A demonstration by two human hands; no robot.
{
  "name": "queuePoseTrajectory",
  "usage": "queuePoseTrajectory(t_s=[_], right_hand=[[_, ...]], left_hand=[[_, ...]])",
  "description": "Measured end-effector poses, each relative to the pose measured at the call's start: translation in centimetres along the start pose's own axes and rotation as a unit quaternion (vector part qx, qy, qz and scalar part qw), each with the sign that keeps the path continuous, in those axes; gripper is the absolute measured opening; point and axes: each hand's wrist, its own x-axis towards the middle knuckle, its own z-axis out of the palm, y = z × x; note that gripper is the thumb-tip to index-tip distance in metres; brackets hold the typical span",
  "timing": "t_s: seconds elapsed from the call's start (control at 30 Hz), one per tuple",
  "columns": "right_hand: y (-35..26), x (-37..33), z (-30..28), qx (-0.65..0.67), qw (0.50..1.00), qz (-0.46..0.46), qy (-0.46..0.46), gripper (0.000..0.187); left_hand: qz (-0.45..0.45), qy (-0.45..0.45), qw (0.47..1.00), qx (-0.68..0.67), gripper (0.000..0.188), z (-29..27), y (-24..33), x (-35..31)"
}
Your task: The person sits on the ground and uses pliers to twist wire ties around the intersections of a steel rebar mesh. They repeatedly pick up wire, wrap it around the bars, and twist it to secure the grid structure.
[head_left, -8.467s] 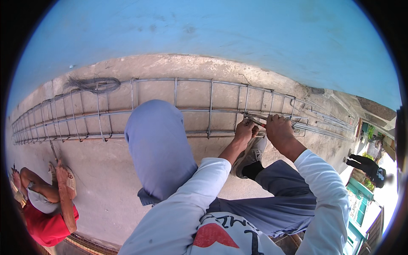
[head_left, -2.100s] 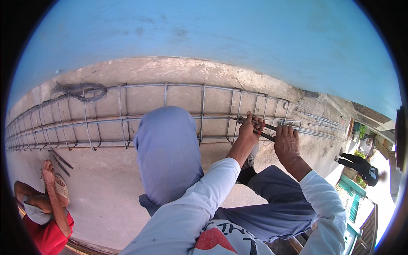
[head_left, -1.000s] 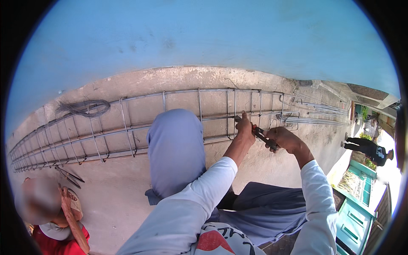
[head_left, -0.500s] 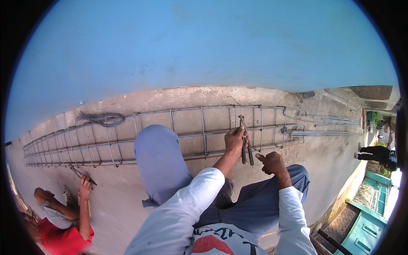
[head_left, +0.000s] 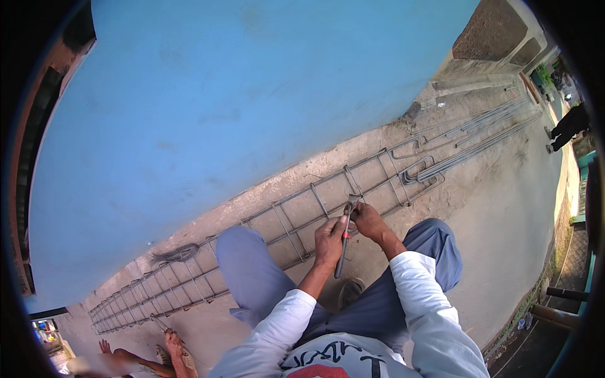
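Over the right part of a long steel rebar cage (head_left: 320,200), my left hand (head_left: 329,241) is closed around dark-handled pincers (head_left: 341,259). The jaws point up toward the cage, and a handle hangs below my fist. Right beside the jaws is my right hand (head_left: 373,223), its fingers bent together against the tool's head. Whatever those fingers pinch is too small to make out. Thin stirrups cross the cage's long bars, and my left knee covers part of it.
A blue wall (head_left: 220,113) rises along the cage's far side. Loose wire (head_left: 178,253) lies on the cage's left part. Steel rods (head_left: 482,147) stretch away at the right. At lower left, a co-worker's hand (head_left: 173,345) holds a tool. Another person (head_left: 569,128) stands far right.
My right hand has moved from beside the handles up to the pincers' head. The pincers' handles have come closer together. The whole view has tilted, so the cage now slants up to the right.
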Motion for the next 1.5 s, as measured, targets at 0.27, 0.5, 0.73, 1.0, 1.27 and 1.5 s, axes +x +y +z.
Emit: queuePoseTrajectory(t_s=[0.27,0.5,0.73,1.0,1.27,1.5], right_hand=[[-3.1,0.1,-0.4,0.101,0.993,0.064,-0.024,0.029],[-0.7,1.8,-0.8,-0.226,0.95,-0.086,0.199,0.033],[-10.0,-2.8,-1.0,0.471,0.855,-0.147,-0.159,0.038],[-9.0,-2.1,-0.6,0.529,0.836,-0.103,-0.102,0.035],[-8.2,-1.6,-1.0,0.586,0.796,-0.086,-0.126,0.029],[-8.7,-0.8,-0.6,0.567,0.807,-0.099,-0.132,0.029]], left_hand=[[0.237,0.136,0.962,0.026,0.023,-4.2,5.0,0.8],[0.106,0.032,0.989,-0.098,0.026,-3.0,10.3,-1.1],[0.037,0.015,0.995,-0.095,0.024,-2.5,8.7,-1.0],[0.028,-0.091,0.991,0.098,0.032,-3.6,6.8,-1.4],[0.008,-0.168,0.959,0.23,0.035,-4.0,6.5,-2.8],[-0.036,-0.158,0.978,0.128,0.036,-4.2,6.0,-3.0]])
